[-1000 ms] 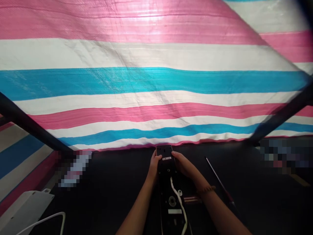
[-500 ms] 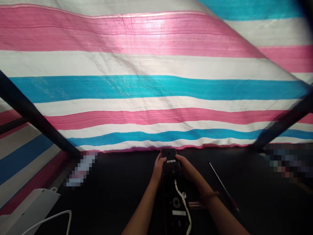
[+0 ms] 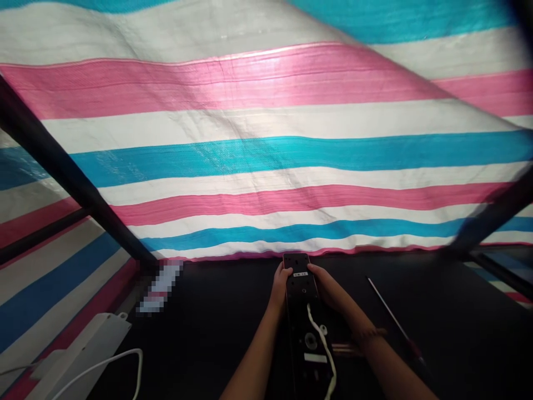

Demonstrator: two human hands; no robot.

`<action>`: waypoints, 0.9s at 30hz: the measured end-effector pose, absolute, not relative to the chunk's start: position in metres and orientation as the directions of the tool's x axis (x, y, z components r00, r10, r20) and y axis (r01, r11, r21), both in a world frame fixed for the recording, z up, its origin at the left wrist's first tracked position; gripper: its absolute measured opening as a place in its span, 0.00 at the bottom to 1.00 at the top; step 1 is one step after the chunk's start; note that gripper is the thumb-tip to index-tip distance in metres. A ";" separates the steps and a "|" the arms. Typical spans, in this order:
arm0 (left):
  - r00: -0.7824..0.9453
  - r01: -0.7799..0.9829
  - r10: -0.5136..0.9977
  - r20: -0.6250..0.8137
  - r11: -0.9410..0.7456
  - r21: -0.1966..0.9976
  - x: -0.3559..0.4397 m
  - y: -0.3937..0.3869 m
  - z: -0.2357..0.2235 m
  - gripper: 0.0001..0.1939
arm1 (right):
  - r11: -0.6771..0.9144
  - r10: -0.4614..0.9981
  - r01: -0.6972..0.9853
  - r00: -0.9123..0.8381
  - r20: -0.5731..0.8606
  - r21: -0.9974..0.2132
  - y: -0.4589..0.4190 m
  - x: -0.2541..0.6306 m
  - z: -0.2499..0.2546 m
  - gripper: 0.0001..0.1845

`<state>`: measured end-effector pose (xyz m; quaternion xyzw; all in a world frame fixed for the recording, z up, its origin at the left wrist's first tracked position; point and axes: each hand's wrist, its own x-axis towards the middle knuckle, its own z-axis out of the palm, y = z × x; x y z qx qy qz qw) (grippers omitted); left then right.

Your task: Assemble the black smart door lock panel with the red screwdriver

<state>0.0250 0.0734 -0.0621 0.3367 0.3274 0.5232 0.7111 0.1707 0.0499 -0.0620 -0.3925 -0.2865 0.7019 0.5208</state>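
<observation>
Black electronic panel (image 3: pixel 300 300), left hand (image 3: pixel 280 287) and right hand (image 3: pixel 332 294) gripping its sides, far end protruding

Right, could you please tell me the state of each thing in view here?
Left hand: gripping the panel's left edge.
Right hand: gripping its right edge.
Black electronic panel: held by both hands.
White cable: looped along the panel.
Screwdriver: lying to the right, untouched.
Striped tarpaulin: hanging, creased.
</observation>
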 end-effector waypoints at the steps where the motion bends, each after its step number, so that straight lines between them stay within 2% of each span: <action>1: 0.237 -0.526 0.966 -0.107 0.220 0.822 0.025 0.073 -0.063 0.21 | -0.295 0.955 -0.508 -0.154 -0.252 -0.809 0.050 0.171 -0.062 0.21; 7: 0.247 -0.524 0.963 -0.108 0.226 0.821 0.025 0.074 -0.065 0.21 | -0.306 0.952 -0.488 -0.143 -0.271 -0.817 0.052 0.172 -0.067 0.22; 12: 0.228 -0.520 0.968 -0.108 0.215 0.827 0.025 0.071 -0.061 0.17 | -0.325 0.946 -0.491 -0.159 -0.284 -0.808 0.053 0.174 -0.071 0.23; 17: 0.214 -0.550 0.966 -0.148 0.244 0.798 0.027 0.069 -0.059 0.18 | -0.335 0.941 -0.484 -0.124 -0.316 -0.808 0.052 0.173 -0.069 0.22; 27: 0.232 -0.535 0.964 -0.131 0.239 0.810 0.026 0.075 -0.066 0.17 | -0.365 0.924 -0.479 -0.085 -0.372 -0.798 0.050 0.169 -0.062 0.21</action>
